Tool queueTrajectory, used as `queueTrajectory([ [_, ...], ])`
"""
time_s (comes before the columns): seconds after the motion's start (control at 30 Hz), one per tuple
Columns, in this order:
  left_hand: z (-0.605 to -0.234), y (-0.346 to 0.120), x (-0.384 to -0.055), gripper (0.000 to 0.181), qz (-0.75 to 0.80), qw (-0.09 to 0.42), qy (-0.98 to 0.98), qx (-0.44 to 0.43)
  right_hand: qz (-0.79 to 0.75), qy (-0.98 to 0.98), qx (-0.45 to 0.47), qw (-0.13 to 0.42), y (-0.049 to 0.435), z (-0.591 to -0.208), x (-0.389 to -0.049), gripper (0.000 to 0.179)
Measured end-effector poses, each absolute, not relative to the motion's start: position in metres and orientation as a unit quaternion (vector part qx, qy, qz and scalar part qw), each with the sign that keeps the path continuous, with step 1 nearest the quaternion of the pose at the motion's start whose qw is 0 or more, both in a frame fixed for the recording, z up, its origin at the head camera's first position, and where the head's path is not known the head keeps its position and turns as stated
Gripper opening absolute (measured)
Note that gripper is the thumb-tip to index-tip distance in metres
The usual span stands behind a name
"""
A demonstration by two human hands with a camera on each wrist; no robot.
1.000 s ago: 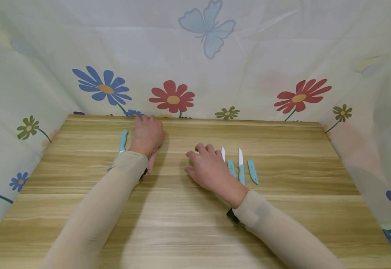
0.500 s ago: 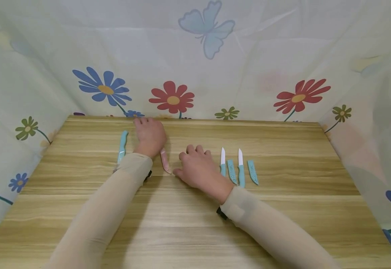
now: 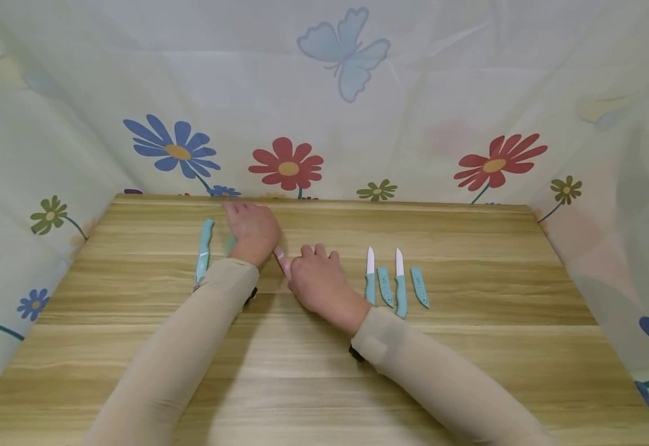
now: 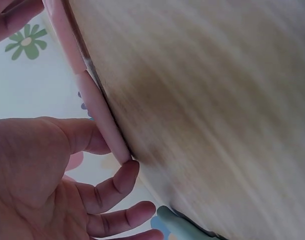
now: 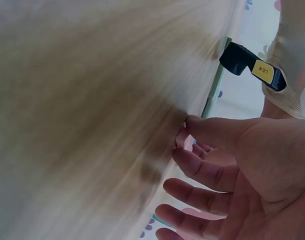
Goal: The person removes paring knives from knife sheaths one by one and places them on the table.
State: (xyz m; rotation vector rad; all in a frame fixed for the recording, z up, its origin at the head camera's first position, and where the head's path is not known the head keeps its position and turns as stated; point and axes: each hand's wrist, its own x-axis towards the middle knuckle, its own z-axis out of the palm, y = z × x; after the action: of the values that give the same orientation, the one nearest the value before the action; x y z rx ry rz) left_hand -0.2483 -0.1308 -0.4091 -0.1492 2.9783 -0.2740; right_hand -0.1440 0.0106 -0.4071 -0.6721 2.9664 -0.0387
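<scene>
A pink sheathed paring knife (image 3: 282,262) lies slantwise between the two hands. My left hand (image 3: 254,228) pinches its handle (image 4: 103,116) at the butt end between thumb and index finger, the other fingers loosely bent. At the opposite end, my right hand (image 3: 320,280) pinches the tip of the pink sheath (image 5: 181,138) with thumb and index finger. Most of the handle is hidden under the left hand in the head view. Just left of that hand, a green-handled knife (image 3: 230,244) shows partly; its handle end (image 4: 182,225) appears in the left wrist view.
A blue sheathed knife (image 3: 204,248) lies farther left. Right of the right hand are two bare white-bladed blue knives, a nearer one (image 3: 370,279) and a farther one (image 3: 400,285), with blue sheaths (image 3: 385,287) (image 3: 419,287) beside them. A flowered curtain (image 3: 413,124) borders the wooden table (image 3: 469,347).
The right hand has moved left, away from the blue knives, and taken hold of the pink sheath's tip. The pink knife has swung toward the right, and the green knife has come into view.
</scene>
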Motion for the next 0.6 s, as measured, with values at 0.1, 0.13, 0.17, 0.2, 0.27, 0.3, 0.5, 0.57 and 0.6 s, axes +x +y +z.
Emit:
queueTrajectory([
  [0.1, -0.409, -0.131, -0.247, 0.05, -0.086, 0.072, 0.992, -0.054, -0.015, 0.974, -0.218, 0.055, 0.01, -0.407, -0.145, 0.032],
  [0.13, -0.408, -0.13, -0.246, 0.051, -0.082, 0.071, 0.993, -0.056, -0.016, 0.974, -0.218, 0.057, 0.01, -0.407, -0.145, 0.034],
  [0.17, -0.407, -0.13, -0.246, 0.053, -0.079, 0.071, 0.993, -0.057, -0.018, 0.975, -0.216, 0.058, 0.01, -0.406, -0.145, 0.034],
  [0.2, -0.406, -0.13, -0.245, 0.056, -0.076, 0.071, 0.993, -0.059, -0.022, 0.975, -0.211, 0.061, 0.01, -0.406, -0.145, 0.034],
  [0.27, -0.404, -0.13, -0.244, 0.062, -0.064, 0.066, 0.994, -0.063, -0.028, 0.976, -0.207, 0.064, 0.011, -0.404, -0.145, 0.034],
  [0.3, -0.403, -0.13, -0.243, 0.064, -0.057, 0.062, 0.994, -0.065, -0.032, 0.976, -0.204, 0.065, 0.012, -0.403, -0.144, 0.034],
  [0.5, -0.394, -0.131, -0.237, 0.062, -0.016, 0.039, 0.997, -0.072, -0.067, 0.977, -0.196, 0.056, 0.018, -0.394, -0.142, 0.027],
  [0.57, -0.39, -0.131, -0.236, 0.061, 0.001, 0.035, 0.997, -0.075, -0.07, 0.976, -0.2, 0.05, 0.021, -0.391, -0.141, 0.026],
  [0.6, -0.388, -0.131, -0.235, 0.062, 0.009, 0.035, 0.996, -0.078, -0.07, 0.976, -0.202, 0.048, 0.023, -0.389, -0.141, 0.026],
])
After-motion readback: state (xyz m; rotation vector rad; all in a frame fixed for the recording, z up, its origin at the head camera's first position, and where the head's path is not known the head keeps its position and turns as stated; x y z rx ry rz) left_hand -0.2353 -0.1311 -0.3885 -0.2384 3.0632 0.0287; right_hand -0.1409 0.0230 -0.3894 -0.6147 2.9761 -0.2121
